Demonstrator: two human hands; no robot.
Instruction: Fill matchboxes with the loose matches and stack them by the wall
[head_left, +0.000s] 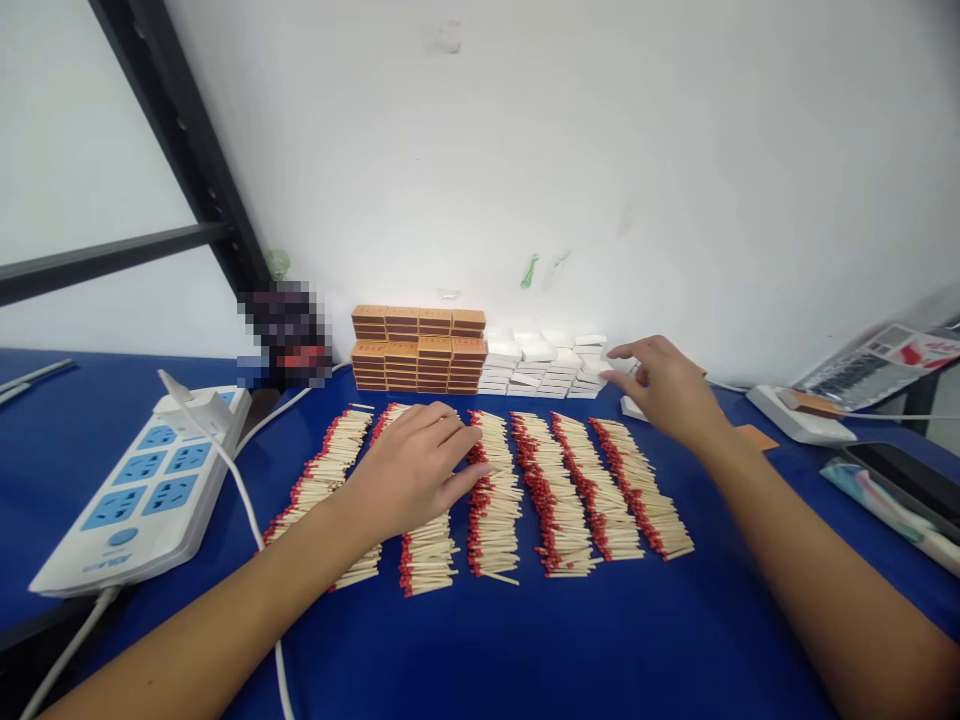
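My left hand (416,468) is over the second and third rows of red-headed matches, palm down. Its thumb and index finger are apart at the third row of matches (495,500), and I see nothing held between them. The hand partly hides the second row of matches (429,560). At the right end of the stacked white matchbox trays (536,360), my right hand (660,385) reaches in with thumb and index finger apart. Its fingertips are beside an upper white tray (595,366); whether they touch it is unclear.
Brown-and-orange matchboxes (418,350) stand stacked against the wall (675,180). A white power strip (150,490) with a cable lies left. On the right are an orange card piece (756,437), a white block (799,415), a dark phone-like object (904,480) and a plastic packet (885,365).
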